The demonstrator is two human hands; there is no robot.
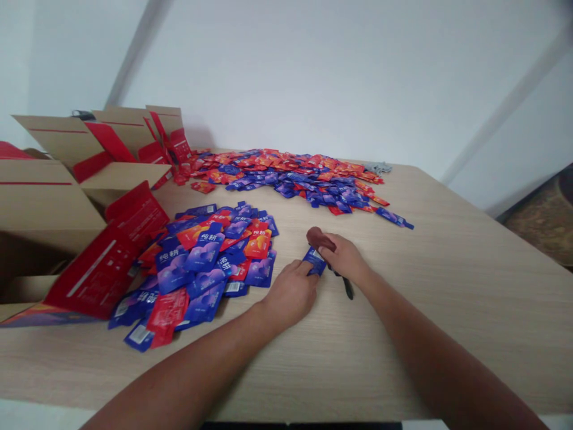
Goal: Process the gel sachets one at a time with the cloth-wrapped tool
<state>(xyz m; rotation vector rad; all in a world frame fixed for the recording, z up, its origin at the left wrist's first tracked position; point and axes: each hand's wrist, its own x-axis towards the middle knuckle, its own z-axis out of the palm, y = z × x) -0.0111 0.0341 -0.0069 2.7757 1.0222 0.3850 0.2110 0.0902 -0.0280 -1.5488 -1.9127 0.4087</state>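
While the left hand (pixel 290 291) lies with its fingers over a flat, plastic-looking blue-and-purple pouch (pixel 317 264) on the pale wood-grain bench (pixel 430 257), the right hand (pixel 344 258) is closed around a rounded reddish-brown object (pixel 317 237). Whether the left fingers pinch or only press cannot be told. One pouch appears in process. A loose heap of blue and red pouches (pixel 206 248) lies beside open brown cardboard cartons (pixel 42 200); a long bank of red, orange and blue pouches (pixel 290 173) lines the far side. Which group is done and which is left cannot be determined.
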